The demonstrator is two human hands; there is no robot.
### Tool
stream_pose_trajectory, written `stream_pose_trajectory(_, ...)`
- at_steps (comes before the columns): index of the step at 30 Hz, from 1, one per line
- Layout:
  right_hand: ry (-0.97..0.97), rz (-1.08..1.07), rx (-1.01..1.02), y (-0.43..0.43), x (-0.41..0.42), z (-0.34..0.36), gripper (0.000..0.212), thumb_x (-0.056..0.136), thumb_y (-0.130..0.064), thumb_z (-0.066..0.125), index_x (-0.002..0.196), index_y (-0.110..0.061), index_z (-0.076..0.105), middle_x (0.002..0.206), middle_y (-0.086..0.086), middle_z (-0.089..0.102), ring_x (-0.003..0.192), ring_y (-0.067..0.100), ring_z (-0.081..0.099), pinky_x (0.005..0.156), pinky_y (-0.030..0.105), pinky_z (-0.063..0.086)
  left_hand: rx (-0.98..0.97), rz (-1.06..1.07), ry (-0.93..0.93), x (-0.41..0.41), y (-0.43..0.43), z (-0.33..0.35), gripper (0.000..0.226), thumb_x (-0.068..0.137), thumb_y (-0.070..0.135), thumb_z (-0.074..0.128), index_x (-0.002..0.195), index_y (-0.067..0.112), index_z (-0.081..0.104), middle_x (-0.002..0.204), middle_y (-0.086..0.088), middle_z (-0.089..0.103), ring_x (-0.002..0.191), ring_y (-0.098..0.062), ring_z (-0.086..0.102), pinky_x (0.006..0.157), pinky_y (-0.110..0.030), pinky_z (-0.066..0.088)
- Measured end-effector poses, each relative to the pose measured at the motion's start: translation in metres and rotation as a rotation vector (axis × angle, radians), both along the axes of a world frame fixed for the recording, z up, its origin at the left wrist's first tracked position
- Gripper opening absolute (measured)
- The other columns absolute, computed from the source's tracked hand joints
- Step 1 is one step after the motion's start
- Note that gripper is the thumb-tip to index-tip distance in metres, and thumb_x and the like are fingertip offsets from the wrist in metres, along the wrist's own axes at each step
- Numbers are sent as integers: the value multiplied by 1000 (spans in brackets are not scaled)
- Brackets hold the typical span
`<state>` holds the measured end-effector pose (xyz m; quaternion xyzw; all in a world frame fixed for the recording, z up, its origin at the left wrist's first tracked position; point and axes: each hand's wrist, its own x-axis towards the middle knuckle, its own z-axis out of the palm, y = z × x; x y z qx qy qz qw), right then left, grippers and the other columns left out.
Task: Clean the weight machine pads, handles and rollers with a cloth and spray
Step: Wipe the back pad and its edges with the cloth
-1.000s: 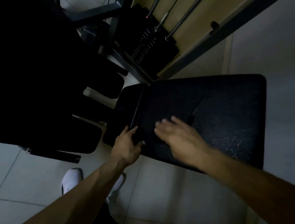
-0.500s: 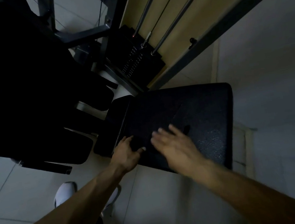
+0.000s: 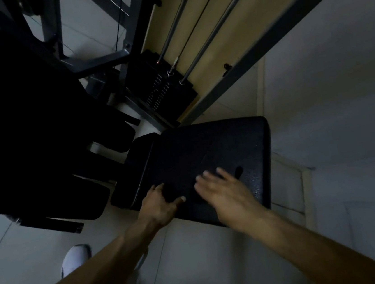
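Large pad [image 3: 207, 153]: black, flat, finely textured, rounded corners, reaching away from and to the right of the left grip [image 3: 162, 204], which curls on its near left corner. Under the flat, blurred right grip [image 3: 226, 193] too; dark oval mark just past those fingertips. Smaller pad [image 3: 129, 179], also black, just left of the left grip, close beside the large one.

Dim room, pale tiled floor [image 3: 196, 258], grey wall [image 3: 342, 99], tan wall panel [image 3: 224, 7] behind.
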<state>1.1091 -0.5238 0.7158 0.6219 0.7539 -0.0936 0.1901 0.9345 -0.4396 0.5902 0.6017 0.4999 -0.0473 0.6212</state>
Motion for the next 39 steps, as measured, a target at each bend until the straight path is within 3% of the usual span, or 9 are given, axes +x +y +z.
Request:
stream_pose_trajectory(5,92,160,-116,-21,22,26,76,67,-10,94,136,-24,65,142,-3,64,137,18,55,119,51,29,-29,-55,-22,20,2,26,114,64,89,62,154,21,42,160,-5,39,143,-29,43,117,-43,40)
stream_pose_trajectory(11,-69,-243,158,30,51,37,73,79,6,72,148,-10,54,156,10,50,149,28,41,126,50,8,-56,-42,-1,26,-1,29,112,70,81,70,157,22,32,162,-5,33,144,-30,40,117,-47,40)
stream_pose_trajectory(15,48,32,7,-29,24,37,76,62,2,88,133,-12,68,140,9,64,133,27,59,117,56,37,-50,-51,46,27,-3,32,114,71,81,69,159,21,30,168,-8,23,150,-32,32,122,-43,32)
stream_pose_trajectory(18,124,170,-6,-48,44,56,71,71,-8,89,137,-20,64,143,1,62,139,21,53,120,52,31,-82,-41,-10,33,-2,40,122,61,88,69,158,22,33,165,-8,28,147,-32,36,120,-44,35)
stream_pose_trajectory(22,32,-104,217,0,87,63,80,57,13,88,131,-12,69,137,10,66,132,32,59,113,64,35,-103,-66,-7,46,-3,49,136,53,88,74,160,22,25,168,-8,17,152,-34,25,123,-47,30)
stream_pose_trajectory(26,8,-375,354,22,89,58,71,76,18,71,141,-8,61,147,12,58,145,33,44,122,52,18,-86,-52,-16,47,-4,48,144,41,96,69,159,24,29,165,-6,25,149,-33,30,122,-48,33)
stream_pose_trajectory(30,78,-175,323,-52,51,53,68,74,18,70,136,-8,65,142,10,62,141,32,51,119,60,27,-56,-43,-17,47,-8,46,144,40,98,68,158,24,32,161,-6,33,144,-33,38,118,-48,38)
stream_pose_trajectory(35,170,41,188,-122,37,70,55,94,0,63,146,-17,54,152,4,54,150,23,39,125,53,23,-94,-25,-8,48,-9,43,149,36,98,70,159,23,30,163,-6,30,145,-35,37,116,-52,41)
stream_pose_trajectory(39,64,-212,381,-88,51,77,62,87,11,63,144,-12,58,150,8,56,143,28,48,120,58,31,-40,-28,-36,46,-11,39,147,36,102,65,157,26,32,162,-3,32,145,-33,38,116,-52,41)
